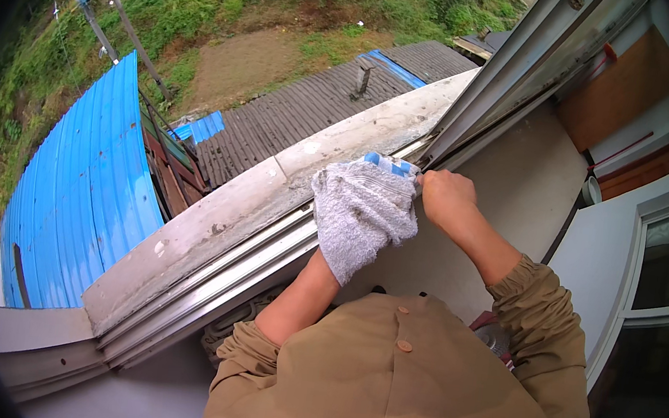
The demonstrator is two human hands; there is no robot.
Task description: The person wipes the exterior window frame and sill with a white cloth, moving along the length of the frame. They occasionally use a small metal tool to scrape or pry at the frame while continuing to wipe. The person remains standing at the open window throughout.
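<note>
A grey-white terry towel [363, 208] with a blue-and-white checked edge covers my left hand down to the wrist, so its fingers are hidden. My left forearm [304, 296] reaches up to it over the window track [221, 266]. Just to the right, my right hand [445, 195] is closed in a fist at the towel's checked end, pinching it by the foot of the metal window sash [515, 73]. The towel rests against the rails where they meet this sash.
A worn concrete ledge [273, 171] runs outside the track. Beyond and below lie a blue corrugated roof [92, 198], a grey tiled roof [278, 124] and a grassy slope. To the right are a pale floor [512, 167], a wooden board [624, 89] and a white-framed glazed door [633, 268].
</note>
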